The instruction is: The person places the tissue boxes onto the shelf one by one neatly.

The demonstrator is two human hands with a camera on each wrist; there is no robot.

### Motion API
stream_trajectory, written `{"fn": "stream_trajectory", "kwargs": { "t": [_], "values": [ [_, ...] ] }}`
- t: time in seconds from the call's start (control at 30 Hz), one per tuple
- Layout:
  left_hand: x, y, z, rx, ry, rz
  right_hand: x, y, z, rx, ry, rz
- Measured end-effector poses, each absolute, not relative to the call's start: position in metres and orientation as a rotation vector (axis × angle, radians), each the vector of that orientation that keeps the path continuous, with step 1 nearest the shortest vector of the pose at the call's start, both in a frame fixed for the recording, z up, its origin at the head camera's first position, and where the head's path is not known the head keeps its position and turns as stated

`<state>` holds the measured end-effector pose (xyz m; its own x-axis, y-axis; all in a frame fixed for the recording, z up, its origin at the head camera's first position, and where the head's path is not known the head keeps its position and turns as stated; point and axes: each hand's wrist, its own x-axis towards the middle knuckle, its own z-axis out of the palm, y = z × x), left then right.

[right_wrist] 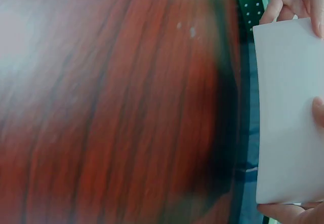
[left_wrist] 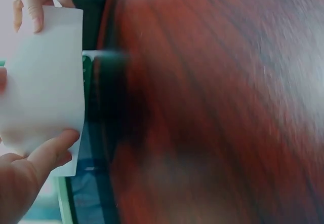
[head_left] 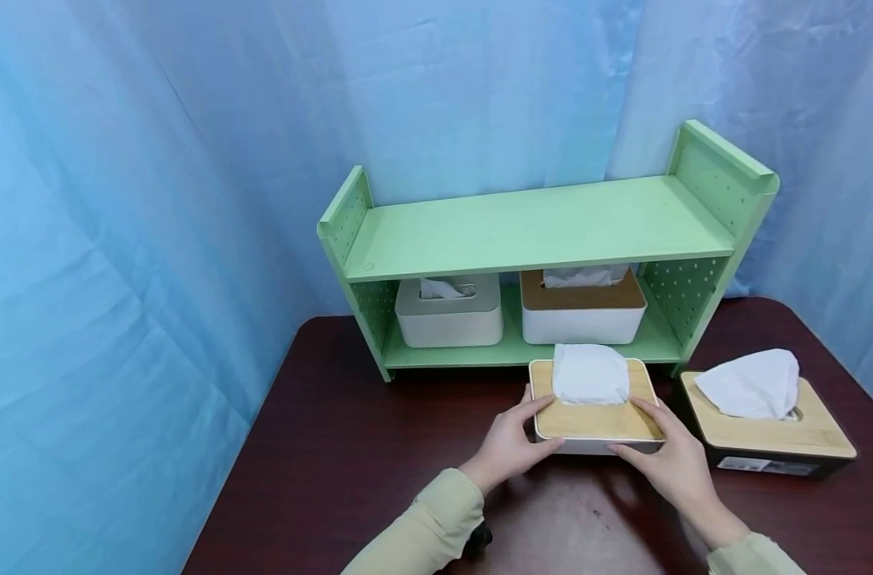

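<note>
Tissue box (head_left: pixel 596 417) before shelf (head_left: pixel 537 229); another box (head_left: pixel 770 434) right.

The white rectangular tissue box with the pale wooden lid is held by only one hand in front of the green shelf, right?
No: the head view shows the left hand and right hand both gripping the white tissue box in front of the green shelf.
</note>
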<state>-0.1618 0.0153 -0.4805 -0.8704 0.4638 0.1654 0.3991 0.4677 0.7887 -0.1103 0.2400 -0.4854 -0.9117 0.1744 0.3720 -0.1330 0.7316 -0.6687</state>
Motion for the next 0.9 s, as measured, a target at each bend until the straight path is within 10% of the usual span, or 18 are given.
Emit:
{"fn": "stream_trajectory", "kwargs": {
  "t": [0.9],
  "values": [
    [-0.153,-0.078,-0.456,0.668,2.510,1.769,-0.121,0.168,-0.467,0.174,-2.403,1.138]
  ]
}}
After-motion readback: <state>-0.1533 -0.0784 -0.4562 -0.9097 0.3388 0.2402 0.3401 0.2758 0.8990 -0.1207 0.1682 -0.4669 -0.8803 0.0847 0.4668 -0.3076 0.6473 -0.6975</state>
